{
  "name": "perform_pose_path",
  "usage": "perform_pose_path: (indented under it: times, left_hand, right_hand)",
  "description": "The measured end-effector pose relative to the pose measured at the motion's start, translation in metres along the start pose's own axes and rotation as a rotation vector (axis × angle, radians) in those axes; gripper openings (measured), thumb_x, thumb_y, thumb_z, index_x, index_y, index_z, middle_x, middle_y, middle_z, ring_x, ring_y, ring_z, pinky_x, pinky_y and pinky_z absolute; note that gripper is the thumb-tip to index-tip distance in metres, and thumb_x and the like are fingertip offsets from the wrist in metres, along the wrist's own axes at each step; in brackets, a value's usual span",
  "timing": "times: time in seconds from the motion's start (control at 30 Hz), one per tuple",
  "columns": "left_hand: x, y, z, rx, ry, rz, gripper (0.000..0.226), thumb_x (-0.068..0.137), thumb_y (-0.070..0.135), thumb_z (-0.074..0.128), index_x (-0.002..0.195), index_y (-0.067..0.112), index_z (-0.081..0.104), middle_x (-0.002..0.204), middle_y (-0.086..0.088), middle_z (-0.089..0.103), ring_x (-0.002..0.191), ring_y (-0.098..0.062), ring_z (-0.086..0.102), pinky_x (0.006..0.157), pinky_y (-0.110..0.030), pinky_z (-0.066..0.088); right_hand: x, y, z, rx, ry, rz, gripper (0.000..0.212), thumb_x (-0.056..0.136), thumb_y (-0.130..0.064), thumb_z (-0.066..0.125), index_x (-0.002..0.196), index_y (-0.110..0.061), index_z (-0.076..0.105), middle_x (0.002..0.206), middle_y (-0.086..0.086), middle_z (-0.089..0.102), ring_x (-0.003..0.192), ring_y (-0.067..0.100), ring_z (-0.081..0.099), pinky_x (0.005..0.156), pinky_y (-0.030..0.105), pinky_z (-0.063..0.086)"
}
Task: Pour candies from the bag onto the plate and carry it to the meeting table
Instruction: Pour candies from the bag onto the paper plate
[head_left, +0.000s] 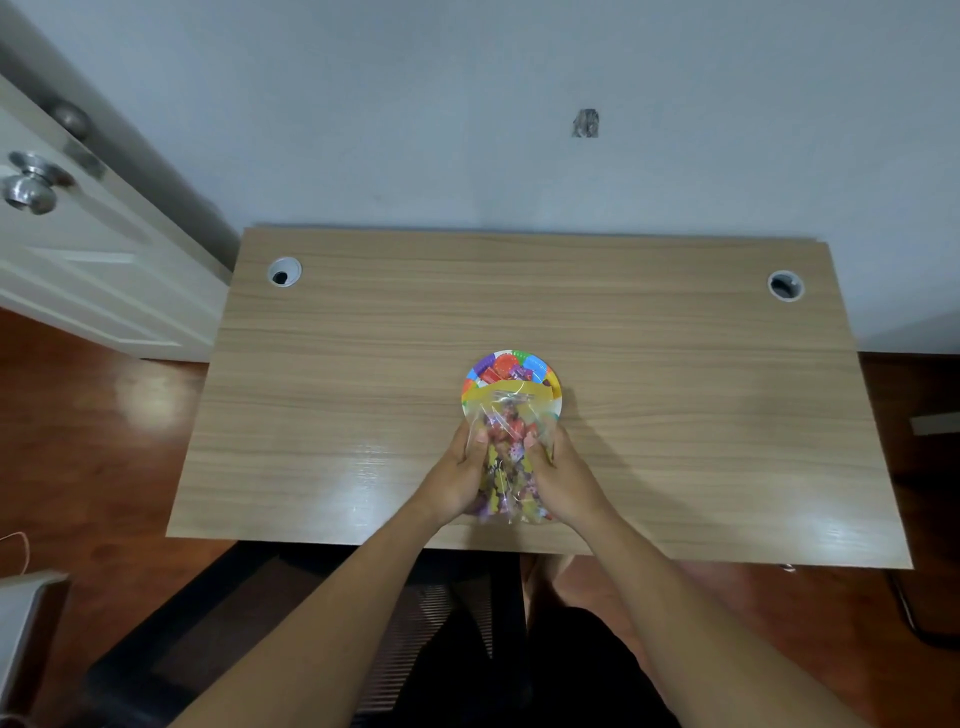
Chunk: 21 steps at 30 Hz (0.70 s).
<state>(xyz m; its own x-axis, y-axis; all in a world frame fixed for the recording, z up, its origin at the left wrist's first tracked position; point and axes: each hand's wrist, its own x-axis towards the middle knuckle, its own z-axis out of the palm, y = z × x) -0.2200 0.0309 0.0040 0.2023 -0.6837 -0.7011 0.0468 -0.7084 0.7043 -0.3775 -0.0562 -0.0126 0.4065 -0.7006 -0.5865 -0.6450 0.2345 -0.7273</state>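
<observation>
Hands, left (457, 475) and right (563, 480), clasp candy bag (511, 447) over plate (556, 387).

Plate (551, 381) mid-desk (363, 364), bag (511, 447) overlapping its near edge, door (78, 249) left of desk

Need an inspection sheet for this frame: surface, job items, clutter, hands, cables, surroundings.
Surface: light wood-grain desk against a pale wall, with two round grommet holes at the back corners.
Job's things: clear plastic bag of colourful candies tilted with its mouth over the multicoloured round paper plate; some candies lie on the plate.
Clutter: nothing seen on the desk.
Hands: left hand and right hand grip the bag from either side.
Cables: thin wire on the floor at left; none on the desk.
Surroundings: white door with a metal knob at left, reddish wooden floor, dark chair below.
</observation>
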Motion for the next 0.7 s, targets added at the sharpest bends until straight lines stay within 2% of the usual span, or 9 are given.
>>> perform_pose_path:
  times: [0.1, 0.2, 0.3, 0.37, 0.43, 0.5, 0.57, 0.63, 0.7]
  left_hand:
    - [-0.002, 0.000, 0.000, 0.005, 0.002, -0.023, 0.049, 0.107, 0.071, 0.031, 0.156, 0.062, 0.030, 0.144, 0.012, 0.069, 0.118, -0.020, 0.077, 0.095, -0.052, 0.067]
    - [-0.004, 0.001, 0.001, 0.012, 0.039, -0.001, 0.053, 0.104, 0.076, 0.030, 0.155, 0.062, 0.033, 0.140, 0.011, 0.072, 0.115, -0.022, 0.078, 0.095, -0.053, 0.066]
    - [-0.008, 0.004, 0.000, 0.051, 0.057, 0.025, 0.056, 0.105, 0.076, 0.028, 0.156, 0.057, 0.038, 0.136, 0.012, 0.073, 0.111, -0.015, 0.077, 0.095, -0.046, 0.066]
    - [-0.008, 0.002, 0.000, 0.049, 0.076, 0.040, 0.055, 0.106, 0.074, 0.029, 0.157, 0.056, 0.038, 0.137, 0.014, 0.072, 0.116, -0.013, 0.075, 0.096, -0.039, 0.064]
    - [-0.008, 0.000, -0.001, 0.047, 0.078, 0.045, 0.058, 0.104, 0.076, 0.030, 0.158, 0.058, 0.037, 0.141, 0.016, 0.070, 0.125, -0.012, 0.071, 0.102, -0.036, 0.059]
    - [-0.008, -0.002, -0.001, 0.065, 0.065, 0.056, 0.060, 0.102, 0.079, 0.030, 0.157, 0.059, 0.037, 0.144, 0.016, 0.069, 0.128, -0.012, 0.070, 0.109, -0.040, 0.057]
    - [-0.009, -0.001, 0.000, 0.071, 0.068, 0.068, 0.056, 0.105, 0.075, 0.031, 0.158, 0.058, 0.037, 0.146, 0.015, 0.068, 0.127, -0.010, 0.070, 0.111, -0.042, 0.057]
    - [-0.010, -0.002, 0.001, 0.075, 0.064, 0.069, 0.054, 0.107, 0.071, 0.032, 0.159, 0.057, 0.037, 0.149, 0.016, 0.065, 0.131, -0.010, 0.067, 0.113, -0.041, 0.055]
    - [-0.009, -0.004, 0.001, 0.077, 0.055, 0.081, 0.056, 0.105, 0.075, 0.032, 0.158, 0.060, 0.036, 0.152, 0.018, 0.063, 0.137, -0.011, 0.064, 0.118, -0.045, 0.051]
  right_hand:
    - [-0.003, -0.001, 0.000, -0.003, -0.012, 0.026, 0.041, 0.110, -0.046, 0.045, 0.150, -0.035, 0.048, 0.124, -0.008, 0.070, 0.110, 0.024, 0.074, 0.097, 0.041, 0.059]
    - [-0.003, 0.001, 0.002, 0.021, 0.005, 0.026, 0.040, 0.108, -0.048, 0.046, 0.147, -0.036, 0.047, 0.124, -0.004, 0.072, 0.103, 0.026, 0.076, 0.093, 0.047, 0.062]
    - [-0.007, -0.003, 0.000, 0.011, 0.011, 0.031, 0.037, 0.111, -0.040, 0.046, 0.147, -0.035, 0.048, 0.113, 0.001, 0.072, 0.093, 0.024, 0.074, 0.078, 0.035, 0.058]
    - [-0.009, -0.002, 0.000, 0.014, 0.016, 0.019, 0.031, 0.111, -0.040, 0.046, 0.142, -0.036, 0.050, 0.110, 0.007, 0.072, 0.093, 0.028, 0.075, 0.072, 0.032, 0.055]
    - [-0.009, -0.001, 0.000, 0.030, 0.026, 0.014, 0.029, 0.110, -0.042, 0.046, 0.138, -0.036, 0.051, 0.110, 0.010, 0.076, 0.090, 0.028, 0.075, 0.077, 0.039, 0.058]
    - [-0.010, 0.003, 0.001, 0.026, 0.038, 0.029, 0.030, 0.109, -0.043, 0.047, 0.138, -0.034, 0.052, 0.101, 0.005, 0.077, 0.084, 0.024, 0.074, 0.082, 0.043, 0.058]
    - [-0.013, 0.003, 0.000, 0.024, 0.057, 0.020, 0.027, 0.110, -0.042, 0.048, 0.135, -0.034, 0.053, 0.096, 0.000, 0.076, 0.080, 0.019, 0.074, 0.070, 0.033, 0.057]
    - [-0.019, 0.000, -0.002, 0.020, 0.054, 0.022, 0.024, 0.111, -0.040, 0.048, 0.133, -0.032, 0.053, 0.094, -0.003, 0.074, 0.072, 0.013, 0.072, 0.053, 0.015, 0.049]
    - [-0.022, 0.000, -0.002, 0.028, 0.061, 0.033, 0.025, 0.112, -0.041, 0.049, 0.134, -0.030, 0.053, 0.095, -0.006, 0.073, 0.073, 0.009, 0.072, 0.049, 0.011, 0.045]
